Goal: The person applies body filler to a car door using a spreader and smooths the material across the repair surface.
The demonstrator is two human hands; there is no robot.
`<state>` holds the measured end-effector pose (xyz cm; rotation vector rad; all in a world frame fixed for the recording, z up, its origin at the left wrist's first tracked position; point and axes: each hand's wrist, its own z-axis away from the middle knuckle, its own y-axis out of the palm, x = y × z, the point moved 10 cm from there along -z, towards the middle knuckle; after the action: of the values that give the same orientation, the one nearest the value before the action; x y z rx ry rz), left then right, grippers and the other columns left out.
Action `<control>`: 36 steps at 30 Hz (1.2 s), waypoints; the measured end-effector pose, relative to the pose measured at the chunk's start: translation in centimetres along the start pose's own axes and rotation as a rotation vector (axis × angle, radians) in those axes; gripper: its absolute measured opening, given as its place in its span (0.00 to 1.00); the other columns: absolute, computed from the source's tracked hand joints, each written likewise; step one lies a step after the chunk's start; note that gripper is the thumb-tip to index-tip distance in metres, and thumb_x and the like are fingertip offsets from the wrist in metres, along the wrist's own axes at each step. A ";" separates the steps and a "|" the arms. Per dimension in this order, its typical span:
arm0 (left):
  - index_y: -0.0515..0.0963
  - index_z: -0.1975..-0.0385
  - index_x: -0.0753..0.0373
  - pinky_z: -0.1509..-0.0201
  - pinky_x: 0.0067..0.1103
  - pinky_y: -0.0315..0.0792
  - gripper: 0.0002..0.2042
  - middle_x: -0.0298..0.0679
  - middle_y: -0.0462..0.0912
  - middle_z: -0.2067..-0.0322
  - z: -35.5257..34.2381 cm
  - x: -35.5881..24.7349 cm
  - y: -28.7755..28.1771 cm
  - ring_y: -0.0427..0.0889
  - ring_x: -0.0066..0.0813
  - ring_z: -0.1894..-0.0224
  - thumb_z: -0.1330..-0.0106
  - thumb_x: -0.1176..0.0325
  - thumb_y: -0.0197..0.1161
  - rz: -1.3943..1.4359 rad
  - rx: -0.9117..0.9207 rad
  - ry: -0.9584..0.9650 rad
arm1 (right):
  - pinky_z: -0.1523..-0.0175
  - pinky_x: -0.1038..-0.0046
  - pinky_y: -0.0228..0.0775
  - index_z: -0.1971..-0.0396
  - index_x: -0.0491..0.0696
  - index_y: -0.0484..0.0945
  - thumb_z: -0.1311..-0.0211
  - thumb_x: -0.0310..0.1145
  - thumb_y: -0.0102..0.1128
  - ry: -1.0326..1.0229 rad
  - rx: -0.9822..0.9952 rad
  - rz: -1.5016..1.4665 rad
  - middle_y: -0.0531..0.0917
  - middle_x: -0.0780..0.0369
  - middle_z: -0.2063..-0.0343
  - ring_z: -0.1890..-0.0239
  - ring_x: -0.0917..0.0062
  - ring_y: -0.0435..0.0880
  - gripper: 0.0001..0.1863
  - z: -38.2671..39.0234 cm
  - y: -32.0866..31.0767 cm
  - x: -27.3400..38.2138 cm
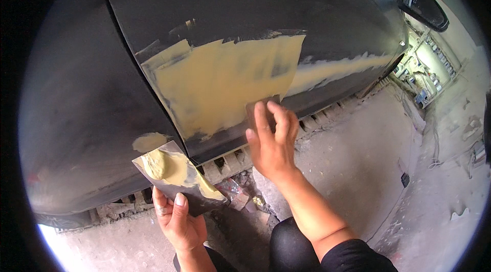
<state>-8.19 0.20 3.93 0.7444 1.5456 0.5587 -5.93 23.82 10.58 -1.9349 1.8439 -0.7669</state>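
Note:
My left hand [180, 219] grips the lower edge of a flat, thin plate [197, 198] that carries a lump of yellow body filler [155, 164] and a smeared layer beside it. In my right hand [273, 144] is a dark, flat spreader [254, 113], pressed under my fingers at the lower right edge of a broad yellow filler patch [220, 82]. This patch lies on the dark car door [245, 3], and a thinner, whitish-yellow streak runs from it to the right. The right hand is slightly blurred.
A side mirror [425, 7] juts out at the upper right. Left of the door seam is a dark body panel [82, 108] with a small filler spot [151, 142]. Rubble [245, 201] lies below the sill on the concrete floor [348, 164]. Lit shelves [434, 67] stand far right.

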 end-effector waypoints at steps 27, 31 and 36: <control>0.60 0.32 0.63 0.31 0.35 0.63 0.28 0.44 0.72 0.40 -1.1 -0.4 0.3 0.72 0.37 0.38 0.32 0.79 0.56 0.049 0.016 0.029 | 0.30 0.56 0.51 0.31 0.37 0.55 0.26 0.43 0.48 0.656 -0.079 -0.679 0.58 0.43 0.38 0.36 0.50 0.60 0.33 4.8 5.7 -0.1; 0.59 0.31 0.63 0.31 0.36 0.63 0.28 0.45 0.71 0.39 -1.0 -0.7 0.6 0.71 0.38 0.38 0.32 0.79 0.55 0.071 0.058 0.033 | 0.31 0.55 0.52 0.32 0.37 0.58 0.28 0.39 0.52 0.588 -0.049 -0.639 0.61 0.44 0.38 0.37 0.50 0.61 0.32 5.4 5.7 2.1; 0.56 0.30 0.63 0.33 0.38 0.66 0.29 0.47 0.69 0.37 -1.2 -1.0 -0.1 0.71 0.40 0.37 0.31 0.77 0.53 -0.007 -0.010 0.071 | 0.28 0.54 0.50 0.30 0.43 0.59 0.26 0.44 0.47 0.632 0.053 -0.517 0.61 0.45 0.36 0.32 0.52 0.60 0.31 4.4 1.0 -4.8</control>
<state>-9.35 -0.52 4.64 0.7175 1.6098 0.5925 -4.12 28.03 5.84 -2.3430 1.5787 -1.7336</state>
